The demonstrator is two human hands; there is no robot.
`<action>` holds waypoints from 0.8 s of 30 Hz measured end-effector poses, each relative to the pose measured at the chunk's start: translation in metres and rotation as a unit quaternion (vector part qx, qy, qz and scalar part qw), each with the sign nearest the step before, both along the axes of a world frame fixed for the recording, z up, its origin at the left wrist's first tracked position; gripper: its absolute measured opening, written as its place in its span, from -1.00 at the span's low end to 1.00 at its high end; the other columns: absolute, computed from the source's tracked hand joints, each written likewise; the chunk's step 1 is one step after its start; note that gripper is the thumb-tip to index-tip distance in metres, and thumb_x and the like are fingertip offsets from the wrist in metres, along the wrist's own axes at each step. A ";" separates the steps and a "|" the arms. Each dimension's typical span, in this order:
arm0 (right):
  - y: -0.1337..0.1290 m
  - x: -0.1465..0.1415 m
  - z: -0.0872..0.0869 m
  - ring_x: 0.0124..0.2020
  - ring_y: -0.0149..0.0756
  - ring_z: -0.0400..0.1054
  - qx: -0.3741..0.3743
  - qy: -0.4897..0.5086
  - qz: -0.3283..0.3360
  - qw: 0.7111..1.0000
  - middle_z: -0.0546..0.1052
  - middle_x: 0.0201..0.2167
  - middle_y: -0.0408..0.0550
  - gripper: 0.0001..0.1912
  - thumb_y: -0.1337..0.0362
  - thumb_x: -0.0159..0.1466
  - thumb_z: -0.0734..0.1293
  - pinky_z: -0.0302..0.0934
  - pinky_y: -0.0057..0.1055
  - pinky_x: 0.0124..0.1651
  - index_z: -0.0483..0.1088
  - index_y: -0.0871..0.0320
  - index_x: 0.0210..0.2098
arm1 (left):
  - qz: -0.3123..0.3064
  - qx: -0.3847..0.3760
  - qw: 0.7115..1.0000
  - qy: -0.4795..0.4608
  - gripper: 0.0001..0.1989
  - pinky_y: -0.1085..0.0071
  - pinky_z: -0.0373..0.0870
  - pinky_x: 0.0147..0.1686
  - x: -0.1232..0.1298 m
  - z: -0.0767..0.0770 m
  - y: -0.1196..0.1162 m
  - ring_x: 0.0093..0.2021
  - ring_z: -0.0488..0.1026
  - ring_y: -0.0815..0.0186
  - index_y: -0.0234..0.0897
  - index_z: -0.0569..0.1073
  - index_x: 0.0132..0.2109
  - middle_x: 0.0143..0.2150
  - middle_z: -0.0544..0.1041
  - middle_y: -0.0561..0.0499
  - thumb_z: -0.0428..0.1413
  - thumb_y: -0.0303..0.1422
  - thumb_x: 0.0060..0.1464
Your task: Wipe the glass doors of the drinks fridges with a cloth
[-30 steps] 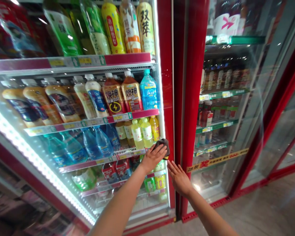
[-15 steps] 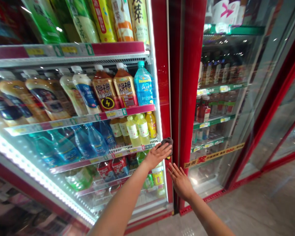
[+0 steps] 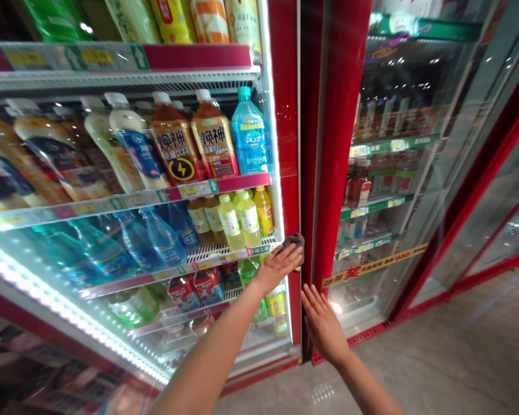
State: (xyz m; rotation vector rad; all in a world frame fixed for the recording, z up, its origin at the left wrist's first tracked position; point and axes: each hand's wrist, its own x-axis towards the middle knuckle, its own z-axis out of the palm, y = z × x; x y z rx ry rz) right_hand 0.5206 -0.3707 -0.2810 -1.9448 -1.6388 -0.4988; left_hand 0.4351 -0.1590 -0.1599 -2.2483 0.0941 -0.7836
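My left hand (image 3: 277, 268) presses a dark grey cloth (image 3: 297, 248) against the red door frame (image 3: 286, 202) at the right side of the lit drinks fridge. Its fingers lie over the cloth. A bit lower and to the right, my right hand (image 3: 322, 314) has its fingers stretched out and nothing in it. It is beside the red edge (image 3: 339, 144) of the neighbouring fridge door; whether it touches that edge I cannot tell. A small yellow thing shows just under the cloth.
Shelves left of my hands hold several bottles, among them a blue bottle (image 3: 251, 135) and yellow-green ones. Another glass-fronted fridge with a yellow strip (image 3: 374, 267) stands at right. Grey floor (image 3: 450, 351) lies below.
The view has shifted a little, with the upper shelves higher in it. My left hand stays on the cloth at the frame. The fingers of my right hand are closer together.
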 end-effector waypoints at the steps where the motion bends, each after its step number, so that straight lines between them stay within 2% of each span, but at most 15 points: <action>1: 0.000 0.000 0.002 0.51 -0.13 -0.18 0.012 0.013 -0.002 1.000 0.02 0.49 -0.01 -0.11 0.58 0.29 0.09 0.09 0.02 0.40 -0.34 0.03 0.50 | 0.022 -0.011 0.999 -0.026 -0.40 0.10 -0.06 0.48 0.005 0.003 -0.002 0.52 -0.08 0.18 -0.10 0.24 0.38 0.54 -0.05 0.06 0.07 -0.48 0.23; 3: 0.000 -0.001 0.004 0.50 -0.11 -0.17 0.032 0.037 -0.002 0.999 0.02 0.49 0.01 -0.11 0.57 0.29 0.09 0.11 0.03 0.39 -0.32 0.02 0.51 | 0.044 -0.014 0.997 -0.064 -0.39 0.06 -0.07 0.48 0.011 0.006 -0.004 0.52 -0.09 0.13 -0.10 0.22 0.40 0.55 -0.07 0.05 0.07 -0.46 0.24; 6: 0.004 -0.005 0.004 0.50 -0.09 -0.16 0.050 0.067 0.001 0.997 0.02 0.49 0.03 -0.13 0.55 0.30 0.10 0.13 0.04 0.38 -0.31 0.02 0.51 | 0.000 0.030 0.999 -0.028 -0.47 0.20 -0.04 0.48 0.009 0.000 -0.002 0.52 -0.11 0.27 -0.03 0.27 0.36 0.54 -0.06 0.18 0.03 -0.41 0.28; 8: 0.006 -0.006 0.002 0.50 -0.09 -0.15 0.054 0.080 0.008 0.995 0.03 0.49 0.02 -0.14 0.54 0.32 0.09 0.14 0.04 0.38 -0.29 0.01 0.51 | -0.016 0.045 0.999 0.001 -0.49 0.28 -0.01 0.47 -0.001 -0.003 0.001 0.52 -0.13 0.37 0.02 0.30 0.33 0.54 -0.05 0.26 0.02 -0.41 0.28; 11: 0.007 -0.006 0.002 0.50 -0.10 -0.13 0.058 0.096 0.019 0.994 0.04 0.49 0.00 -0.17 0.52 0.34 0.09 0.14 0.05 0.38 -0.27 -0.04 0.50 | 0.026 0.029 0.999 -0.024 -0.41 0.19 -0.04 0.48 -0.023 -0.009 0.004 0.52 -0.13 0.30 0.04 0.29 0.35 0.54 -0.04 0.23 0.07 -0.46 0.22; 13: 0.006 -0.004 0.001 0.49 -0.09 -0.12 0.065 0.111 0.020 0.991 0.04 0.49 -0.01 -0.17 0.52 0.34 0.09 0.14 0.05 0.38 -0.26 -0.06 0.50 | 0.079 0.002 0.994 -0.073 -0.36 0.11 -0.11 0.49 -0.041 -0.019 0.004 0.53 -0.19 0.21 0.04 0.28 0.36 0.54 -0.06 0.19 0.11 -0.49 0.18; 15: 0.006 -0.002 0.000 0.49 -0.08 -0.12 0.072 0.128 0.019 0.989 0.03 0.49 -0.03 -0.16 0.52 0.33 0.09 0.14 0.06 0.38 -0.24 -0.08 0.50 | 0.121 -0.022 0.985 -0.118 -0.36 0.11 -0.16 0.49 -0.056 -0.035 0.002 0.54 -0.25 0.17 0.05 0.30 0.35 0.55 -0.11 0.20 0.14 -0.47 0.17; 17: 0.008 0.000 -0.004 0.49 -0.07 -0.12 0.078 0.138 0.020 0.987 0.03 0.49 -0.04 -0.16 0.52 0.33 0.09 0.15 0.07 0.37 -0.22 -0.11 0.50 | 0.116 -0.020 0.987 -0.107 -0.37 0.10 -0.16 0.49 -0.063 -0.051 0.001 0.54 -0.27 0.15 0.06 0.30 0.35 0.55 -0.13 0.20 0.16 -0.44 0.17; 19: 0.012 0.001 -0.009 0.49 -0.06 -0.13 0.079 0.140 0.024 0.987 0.04 0.49 -0.05 -0.17 0.51 0.33 0.09 0.15 0.08 0.37 -0.20 -0.13 0.49 | 0.087 -0.002 0.994 -0.070 -0.39 0.11 -0.18 0.49 -0.059 -0.059 0.000 0.54 -0.26 0.17 0.06 0.30 0.35 0.56 -0.13 0.19 0.15 -0.40 0.19; 22: 0.020 0.002 -0.018 0.49 -0.04 -0.13 0.072 0.137 0.031 0.987 0.02 0.50 -0.02 -0.18 0.50 0.34 0.10 0.16 0.08 0.37 -0.20 -0.12 0.49 | 0.055 0.027 0.998 -0.020 -0.41 0.14 -0.20 0.49 -0.049 -0.049 0.002 0.53 -0.21 0.23 0.04 0.25 0.37 0.56 -0.15 0.18 0.11 -0.37 0.23; 24: 0.023 0.001 -0.025 0.49 -0.01 -0.11 0.066 0.130 0.033 0.989 0.00 0.50 0.01 -0.19 0.48 0.35 0.11 0.20 0.09 0.34 -0.21 -0.11 0.50 | 0.067 0.024 0.997 -0.028 -0.38 0.14 -0.19 0.49 -0.051 -0.037 0.005 0.53 -0.21 0.25 0.06 0.22 0.39 0.56 -0.14 0.21 0.10 -0.39 0.23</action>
